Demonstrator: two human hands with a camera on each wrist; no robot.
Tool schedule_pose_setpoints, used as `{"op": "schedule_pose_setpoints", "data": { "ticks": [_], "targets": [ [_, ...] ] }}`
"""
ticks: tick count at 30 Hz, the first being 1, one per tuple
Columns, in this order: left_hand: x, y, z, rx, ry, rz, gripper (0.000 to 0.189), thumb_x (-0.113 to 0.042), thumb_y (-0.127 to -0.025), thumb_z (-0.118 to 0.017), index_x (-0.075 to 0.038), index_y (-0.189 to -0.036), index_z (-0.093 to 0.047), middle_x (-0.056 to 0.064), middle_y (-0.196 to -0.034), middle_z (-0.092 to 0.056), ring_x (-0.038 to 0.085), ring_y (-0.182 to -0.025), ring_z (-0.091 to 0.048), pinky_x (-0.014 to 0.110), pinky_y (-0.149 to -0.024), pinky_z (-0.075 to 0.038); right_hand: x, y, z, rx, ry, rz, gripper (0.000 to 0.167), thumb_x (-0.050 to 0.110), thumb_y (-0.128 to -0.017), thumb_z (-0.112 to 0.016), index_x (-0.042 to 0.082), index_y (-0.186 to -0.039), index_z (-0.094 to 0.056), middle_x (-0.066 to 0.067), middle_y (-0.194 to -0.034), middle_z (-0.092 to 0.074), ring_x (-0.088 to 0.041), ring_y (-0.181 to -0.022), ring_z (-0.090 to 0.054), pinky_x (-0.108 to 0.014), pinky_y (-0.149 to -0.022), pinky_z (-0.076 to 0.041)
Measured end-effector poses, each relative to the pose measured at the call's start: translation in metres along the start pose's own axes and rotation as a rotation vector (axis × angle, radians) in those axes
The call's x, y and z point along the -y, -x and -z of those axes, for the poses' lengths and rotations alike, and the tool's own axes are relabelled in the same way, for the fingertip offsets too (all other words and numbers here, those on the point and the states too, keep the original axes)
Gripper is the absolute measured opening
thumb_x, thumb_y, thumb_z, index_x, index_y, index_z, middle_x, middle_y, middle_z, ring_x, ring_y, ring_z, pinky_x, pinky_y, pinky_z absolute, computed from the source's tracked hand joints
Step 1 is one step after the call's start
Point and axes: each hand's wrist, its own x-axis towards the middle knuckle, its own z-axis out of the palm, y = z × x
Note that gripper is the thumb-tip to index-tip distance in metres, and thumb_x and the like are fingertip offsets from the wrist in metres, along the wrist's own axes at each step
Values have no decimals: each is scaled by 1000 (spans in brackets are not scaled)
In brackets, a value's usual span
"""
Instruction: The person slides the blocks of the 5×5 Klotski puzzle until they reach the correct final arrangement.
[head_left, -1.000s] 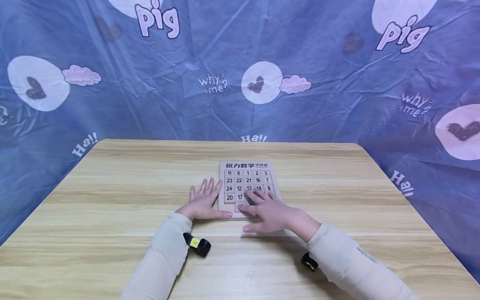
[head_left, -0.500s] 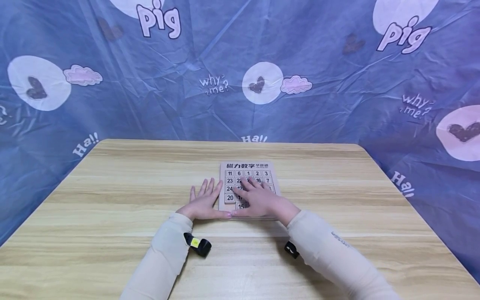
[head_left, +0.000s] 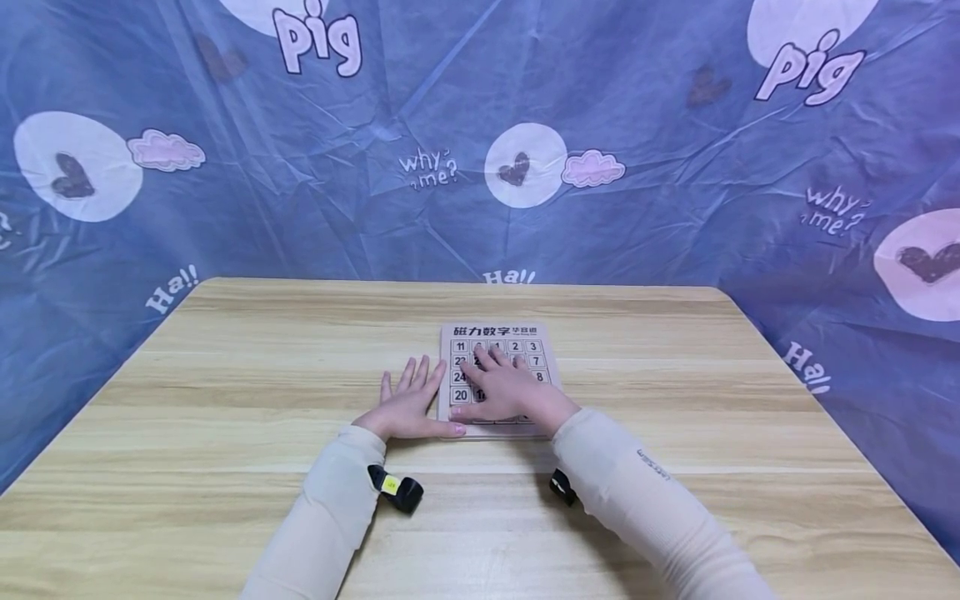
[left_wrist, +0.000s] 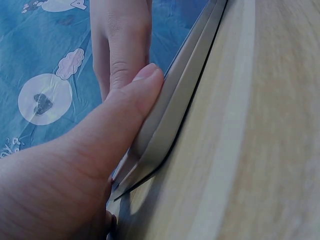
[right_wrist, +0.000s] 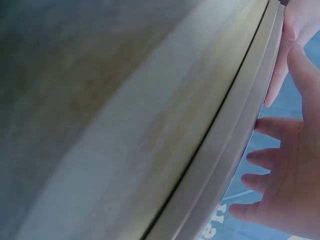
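A sliding number puzzle board (head_left: 495,332) with Chinese lettering along its top lies flat on the table. My left hand (head_left: 408,412) rests at its left edge, fingers spread straight and thumb on the lower left corner. In the left wrist view the left thumb (left_wrist: 120,107) touches the board's rim. My right hand (head_left: 506,393) lies over the number tiles (head_left: 461,396) with fingers spread, hiding many of them. Its thumb covers the bottom left slot. From the right wrist view, its fingers (right_wrist: 262,182) extend over the board; firm contact with each tile is hard to judge.
The wood-grain table (head_left: 262,358) extends on all sides of the board. Behind it hangs a blue printed cloth (head_left: 360,217). A small black device is strapped to each sleeve, one at the left wrist (head_left: 405,495) and one at the right (head_left: 562,487).
My right hand has slid left and farther up over the tiles, its thumb moving onto the bottom left slot, which showed bare before. The left hand stays put.
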Motion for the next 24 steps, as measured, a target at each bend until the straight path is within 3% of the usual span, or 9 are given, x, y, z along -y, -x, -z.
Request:
{"op": "schedule_pose_setpoints", "data": {
  "ticks": [24],
  "targets": [
    [1, -1, -1, 4, 0, -16, 104, -65, -66, -55, -13, -140, -3, 17, -141, 7, 31, -126, 13, 56, -92, 13, 7, 22, 1, 4, 0, 90, 80, 70, -75, -30, 18, -135, -30, -10, -142, -10, -34, -126, -6, -59, -94, -10]
  ]
}}
